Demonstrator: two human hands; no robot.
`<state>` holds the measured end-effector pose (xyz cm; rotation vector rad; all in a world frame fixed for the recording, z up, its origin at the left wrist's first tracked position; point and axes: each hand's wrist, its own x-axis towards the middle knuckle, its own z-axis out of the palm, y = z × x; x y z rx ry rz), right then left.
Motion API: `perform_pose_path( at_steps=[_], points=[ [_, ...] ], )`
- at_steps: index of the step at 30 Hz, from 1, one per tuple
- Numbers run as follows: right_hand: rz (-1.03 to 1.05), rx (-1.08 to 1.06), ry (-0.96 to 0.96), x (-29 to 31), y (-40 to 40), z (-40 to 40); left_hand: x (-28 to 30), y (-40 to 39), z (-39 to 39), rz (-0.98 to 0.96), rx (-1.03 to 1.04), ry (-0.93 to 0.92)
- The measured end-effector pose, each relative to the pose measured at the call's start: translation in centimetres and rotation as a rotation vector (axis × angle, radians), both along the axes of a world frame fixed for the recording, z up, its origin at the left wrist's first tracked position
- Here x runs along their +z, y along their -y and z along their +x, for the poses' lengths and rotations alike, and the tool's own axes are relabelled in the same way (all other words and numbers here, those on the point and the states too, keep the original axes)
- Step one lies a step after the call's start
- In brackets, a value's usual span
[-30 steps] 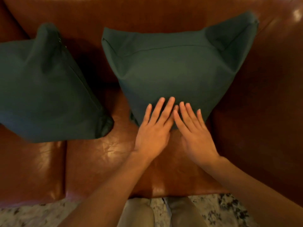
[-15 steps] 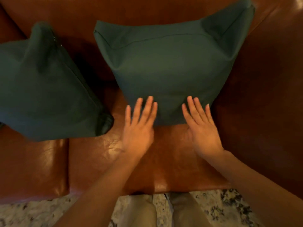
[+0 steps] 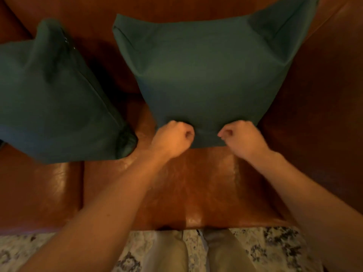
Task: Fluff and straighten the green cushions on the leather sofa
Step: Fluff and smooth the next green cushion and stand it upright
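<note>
Two green cushions stand on the leather sofa (image 3: 206,183): the right cushion (image 3: 206,75) upright against the backrest, the left cushion (image 3: 49,95) tilted beside it. Left hand (image 3: 172,136) and right hand (image 3: 243,136) each have a curled grip on the right cushion's near edge.

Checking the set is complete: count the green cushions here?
2: one square green fabric cushion at centre, leaning on the backrest; another at left, partly cut off. More may sit outside view.

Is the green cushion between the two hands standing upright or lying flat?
Upright: the cushion stands on its bottom edge on the sofa seat, its top corners pointing up against the backrest.
</note>
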<state>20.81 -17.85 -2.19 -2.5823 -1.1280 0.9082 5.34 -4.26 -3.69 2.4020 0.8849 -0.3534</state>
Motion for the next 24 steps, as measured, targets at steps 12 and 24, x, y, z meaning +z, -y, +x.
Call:
perform_pose_path(
  at_steps=[12, 24],
  points=[
    [-0.221, 0.263, -0.22, -3.3, -0.2, -3.1, -4.7, 5.5, 1.0, -0.336, -0.136, -0.279],
    [0.113, -1.132, -0.605, -6.1, 5.0, 2.3, -6.6, -1.8, -6.5, -0.553, 0.676, -0.011]
  ],
)
